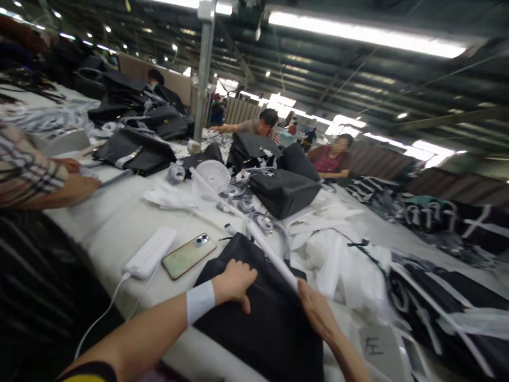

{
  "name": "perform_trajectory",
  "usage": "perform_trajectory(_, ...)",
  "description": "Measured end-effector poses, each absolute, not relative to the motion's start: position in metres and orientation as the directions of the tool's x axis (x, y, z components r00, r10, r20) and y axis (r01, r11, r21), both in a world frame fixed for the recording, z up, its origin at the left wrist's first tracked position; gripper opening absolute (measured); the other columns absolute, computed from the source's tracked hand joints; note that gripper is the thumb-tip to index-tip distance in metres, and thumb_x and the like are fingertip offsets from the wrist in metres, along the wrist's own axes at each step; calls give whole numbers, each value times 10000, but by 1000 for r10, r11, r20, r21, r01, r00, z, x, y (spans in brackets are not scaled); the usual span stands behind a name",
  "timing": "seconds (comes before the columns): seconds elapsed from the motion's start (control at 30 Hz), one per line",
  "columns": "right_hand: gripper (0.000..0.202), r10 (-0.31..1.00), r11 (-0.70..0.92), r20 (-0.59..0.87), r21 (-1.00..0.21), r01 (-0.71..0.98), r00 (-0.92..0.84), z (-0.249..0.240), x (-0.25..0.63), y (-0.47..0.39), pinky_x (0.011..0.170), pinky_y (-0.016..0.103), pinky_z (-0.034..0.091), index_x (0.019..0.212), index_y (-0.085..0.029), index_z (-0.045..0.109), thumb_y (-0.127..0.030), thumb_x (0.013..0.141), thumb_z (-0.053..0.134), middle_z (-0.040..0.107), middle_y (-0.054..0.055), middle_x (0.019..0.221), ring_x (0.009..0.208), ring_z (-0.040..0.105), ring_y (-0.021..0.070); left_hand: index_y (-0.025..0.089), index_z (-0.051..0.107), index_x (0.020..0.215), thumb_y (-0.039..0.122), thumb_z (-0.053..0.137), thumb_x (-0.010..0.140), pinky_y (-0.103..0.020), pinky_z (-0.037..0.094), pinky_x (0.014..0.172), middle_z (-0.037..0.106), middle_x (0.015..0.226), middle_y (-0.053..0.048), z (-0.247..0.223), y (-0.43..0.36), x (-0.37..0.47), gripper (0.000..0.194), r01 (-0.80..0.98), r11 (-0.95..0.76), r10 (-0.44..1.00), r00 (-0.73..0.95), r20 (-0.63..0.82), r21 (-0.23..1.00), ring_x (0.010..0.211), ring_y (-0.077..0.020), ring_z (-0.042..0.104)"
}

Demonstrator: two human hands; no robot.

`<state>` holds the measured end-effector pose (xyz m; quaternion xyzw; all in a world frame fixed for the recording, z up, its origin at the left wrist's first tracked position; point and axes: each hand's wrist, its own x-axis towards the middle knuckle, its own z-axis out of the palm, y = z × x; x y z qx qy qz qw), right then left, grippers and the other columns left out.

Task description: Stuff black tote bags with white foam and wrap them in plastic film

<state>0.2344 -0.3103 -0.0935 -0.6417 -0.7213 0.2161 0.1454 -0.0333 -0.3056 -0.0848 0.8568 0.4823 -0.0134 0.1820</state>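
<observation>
A black handbag (266,318) lies in front of me on the white table, its far end pointing away. My left hand (237,281) rests on top of the bag, thumb apart from the fingers, holding nothing; a white band circles that wrist. At the bag's right side, my right hand (316,307) is closed around the near end of a long white strip (274,254) that runs across the bag. Some of its fingers are hidden behind the strip and bag edge.
Left of the bag lie a phone (189,255) and a white power bank (150,253) with a cable. A small white fan (213,176), more black bags (284,191) and crumpled white wrapping (338,260) lie beyond. A co-worker's arm (59,196) reaches in at left.
</observation>
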Motion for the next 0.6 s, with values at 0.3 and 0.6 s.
perform_trajectory(0.3, 537, 747, 206, -340, -698, 686, -571, -68, 191, -272, 1008, 416, 437, 1137, -177, 688, -589, 840, 514, 692, 100, 1150, 1110, 605, 293, 121, 527, 1068, 400, 790, 683, -407, 397, 783, 593, 987, -122, -62, -362, -31, 543, 802, -543, 839, 507, 200, 249, 888, -268, 541)
perform_trajectory(0.6, 443, 492, 144, -482, -776, 614, -725, -72, 175, -276, 810, 343, 506, 867, -177, 736, -561, 858, 514, 683, 78, 880, 901, 599, 249, 100, 590, 1083, 303, 655, 814, -458, 460, 728, 652, 918, -163, -47, -347, -18, 343, 765, -567, 818, 566, 101, 306, 785, -277, 625)
